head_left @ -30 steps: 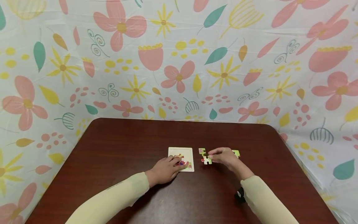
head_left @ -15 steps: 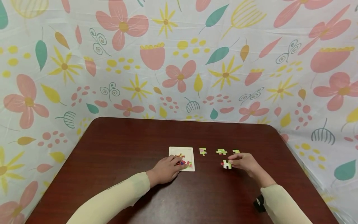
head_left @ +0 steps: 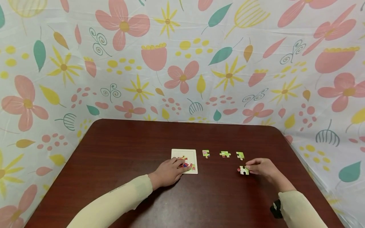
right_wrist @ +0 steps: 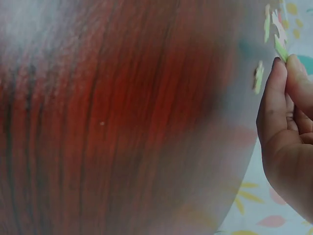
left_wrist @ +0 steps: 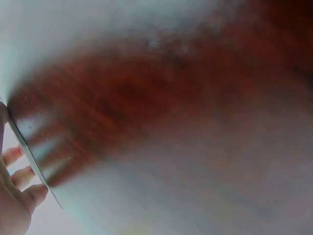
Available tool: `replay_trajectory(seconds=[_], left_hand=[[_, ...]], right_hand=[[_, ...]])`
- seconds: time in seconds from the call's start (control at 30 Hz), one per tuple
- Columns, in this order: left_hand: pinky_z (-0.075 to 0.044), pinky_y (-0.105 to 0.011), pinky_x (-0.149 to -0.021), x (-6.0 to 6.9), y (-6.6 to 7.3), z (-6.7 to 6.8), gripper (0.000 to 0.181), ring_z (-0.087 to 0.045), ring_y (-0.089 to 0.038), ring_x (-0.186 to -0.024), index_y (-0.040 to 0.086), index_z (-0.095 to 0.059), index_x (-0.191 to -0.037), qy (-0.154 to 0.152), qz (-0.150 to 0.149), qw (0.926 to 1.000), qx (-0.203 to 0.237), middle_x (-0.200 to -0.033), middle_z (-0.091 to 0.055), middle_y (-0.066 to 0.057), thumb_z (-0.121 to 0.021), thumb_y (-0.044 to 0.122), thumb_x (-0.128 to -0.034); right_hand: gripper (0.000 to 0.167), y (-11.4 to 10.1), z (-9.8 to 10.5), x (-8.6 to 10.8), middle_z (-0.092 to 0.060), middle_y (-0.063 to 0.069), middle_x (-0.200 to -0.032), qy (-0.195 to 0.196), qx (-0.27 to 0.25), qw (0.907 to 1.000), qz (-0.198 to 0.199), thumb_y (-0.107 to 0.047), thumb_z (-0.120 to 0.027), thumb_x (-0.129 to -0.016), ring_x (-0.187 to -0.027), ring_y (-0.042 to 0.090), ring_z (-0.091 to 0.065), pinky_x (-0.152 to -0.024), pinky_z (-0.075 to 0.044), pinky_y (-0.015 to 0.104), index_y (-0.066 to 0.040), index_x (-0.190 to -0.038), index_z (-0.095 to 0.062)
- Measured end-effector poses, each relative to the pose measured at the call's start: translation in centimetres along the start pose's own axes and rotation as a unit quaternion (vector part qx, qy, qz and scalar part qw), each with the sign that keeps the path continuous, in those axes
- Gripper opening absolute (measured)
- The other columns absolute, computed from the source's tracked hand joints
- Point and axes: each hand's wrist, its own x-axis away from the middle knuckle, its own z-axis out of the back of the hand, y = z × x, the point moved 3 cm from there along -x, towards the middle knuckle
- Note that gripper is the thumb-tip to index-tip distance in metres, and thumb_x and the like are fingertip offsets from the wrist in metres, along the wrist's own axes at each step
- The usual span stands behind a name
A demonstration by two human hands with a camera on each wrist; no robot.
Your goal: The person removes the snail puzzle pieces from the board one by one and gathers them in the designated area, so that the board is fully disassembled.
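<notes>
My left hand (head_left: 166,172) rests on a cream square puzzle board (head_left: 183,153), its fingers over the colourful picture and hiding part of it. In the left wrist view the fingers (left_wrist: 35,194) lie along the thin edge of the board. Between thumb and fingertips, my right hand (head_left: 265,167) pinches a puzzle piece (head_left: 243,170) with green, white and a red knob. The right wrist view shows that piece (right_wrist: 280,41) edge-on at the fingertips. Behind it lie three loose green puzzle pieces: one near the board (head_left: 206,153), a middle piece (head_left: 225,154) and a right piece (head_left: 240,155).
All of this is on a dark reddish-brown table (head_left: 137,136) with rounded far corners. A white curtain (head_left: 182,104) with flower prints hangs behind and along both sides. A black strap (head_left: 276,209) is on the right wrist by the sleeve.
My right hand has carried the pinched puzzle piece rightward and toward me, from beside the leftmost loose piece to in front of the rightmost one. The left hand has stayed on the board.
</notes>
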Motion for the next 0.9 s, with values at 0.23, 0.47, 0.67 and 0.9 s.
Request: replay_trajectory(seconds=[0.23, 0.47, 0.67, 0.9], left_hand=[[-0.056, -0.027, -0.091, 0.0, 0.1, 0.3, 0.038, -0.059, -0.020, -0.111, 0.036, -0.061, -0.141, 0.005, -0.006, 0.9999, 0.010, -0.138, -0.062, 0.001, -0.055, 0.028, -0.1042], [-0.056, -0.028, -0.093, 0.0, 0.0, -0.1, 0.036, -0.059, -0.019, -0.115, 0.036, -0.061, -0.141, 0.000, 0.005, 0.9998, 0.017, -0.141, -0.061, 0.002, -0.054, 0.031, -0.1057], [-0.055, -0.028, -0.096, -0.1, 0.0, -0.6, 0.038, -0.059, -0.019, -0.116, 0.037, -0.059, -0.143, -0.010, 0.005, 0.9998, 0.014, -0.142, -0.060, 0.003, -0.053, 0.031, -0.1060], [-0.055, -0.028, -0.097, -0.1, -0.1, -0.5, 0.039, -0.059, -0.019, -0.116, 0.037, -0.059, -0.144, -0.016, 0.005, 0.9998, 0.014, -0.142, -0.060, 0.002, -0.053, 0.030, -0.1058]], right_hand=[[0.023, 1.1, 0.9, -0.4, -0.073, -0.013, -0.091, -0.002, -0.028, 0.9995, -0.014, -0.003, -0.066, -0.098, -0.082, -0.002, -0.070, -0.078, -0.061, 0.022, 0.010, -0.117, -0.070], [0.025, 1.0, 0.9, -0.8, -0.073, -0.011, -0.093, -0.005, -0.020, 0.9996, -0.019, -0.006, -0.067, -0.098, -0.082, -0.001, -0.069, -0.078, -0.062, 0.023, 0.010, -0.117, -0.070], [0.030, 0.5, 0.6, -1.2, -0.074, -0.007, -0.093, 0.008, 0.008, 0.9996, -0.028, -0.010, -0.070, -0.097, -0.081, 0.001, -0.069, -0.076, -0.062, 0.025, 0.011, -0.119, -0.068], [0.023, 0.2, 0.0, -1.7, -0.074, -0.007, -0.089, 0.038, 0.056, 0.9977, -0.005, -0.009, -0.071, -0.096, -0.076, 0.002, -0.067, -0.071, -0.060, 0.024, 0.011, -0.108, -0.073]])
